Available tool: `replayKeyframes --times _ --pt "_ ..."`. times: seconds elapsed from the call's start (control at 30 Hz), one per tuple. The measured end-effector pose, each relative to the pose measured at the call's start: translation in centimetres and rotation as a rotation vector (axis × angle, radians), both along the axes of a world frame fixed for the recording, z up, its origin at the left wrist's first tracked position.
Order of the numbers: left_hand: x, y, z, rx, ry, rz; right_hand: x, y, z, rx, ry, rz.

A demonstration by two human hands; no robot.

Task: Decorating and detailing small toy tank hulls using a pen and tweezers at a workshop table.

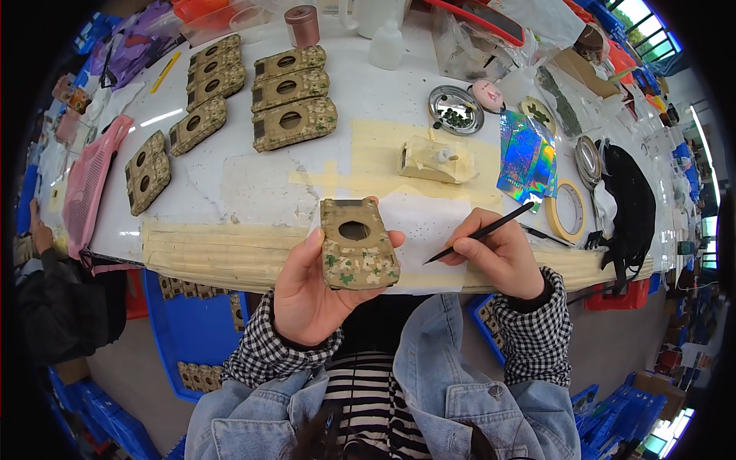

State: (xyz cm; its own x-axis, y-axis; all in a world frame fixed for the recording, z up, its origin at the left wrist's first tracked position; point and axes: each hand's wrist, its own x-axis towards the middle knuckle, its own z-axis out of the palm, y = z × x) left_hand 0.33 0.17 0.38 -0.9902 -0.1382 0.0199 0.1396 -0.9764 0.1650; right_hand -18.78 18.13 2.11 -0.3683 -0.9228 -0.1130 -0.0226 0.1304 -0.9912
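here camo hull [357, 255]: tan, green flecks, round hole.

A: Is the lighting even?
B: Bright and diffuse; glare streaks the white plastic-covered worktable [230, 165], and shadows are soft.
A: And the edges?
B: Fisheye bending, black corners, sharp centre.

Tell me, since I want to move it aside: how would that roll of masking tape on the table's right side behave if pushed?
The tape roll lies flat on the table, so it would probably slide, not roll. It looks thin and hollow, so likely light. Tipped onto its edge, it could roll off.
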Motion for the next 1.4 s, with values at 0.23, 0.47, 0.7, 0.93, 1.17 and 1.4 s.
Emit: replayKeyframes --times 0.23,0.47,0.7,0.93,1.17,1.4 --pt "-0.14 0.25 0.47 0.066 -0.043 0.038 -0.02 0.02 0.22 0.019 0.008 0.019" --pt "-0.11 0.24 0.63 0.073 -0.038 0.037 -0.07 0.09 0.00 -0.004 0.029 0.011" --pt "-0.13 0.17 0.52 0.068 -0.033 0.038 0.00 0.03 0.03 -0.008 0.026 0.013" --pt "-0.22 0.23 0.58 0.067 -0.039 0.034 0.03 -0.01 0.00 -0.010 0.034 0.017" --pt "-0.24 0.29 0.54 0.059 -0.050 0.038 0.30 -0.01 0.14 0.005 0.045 -0.004" --pt "-0.26 0.40 0.60 0.056 -0.051 0.051 0.25 0.04 0.07 0.002 0.052 -0.005"
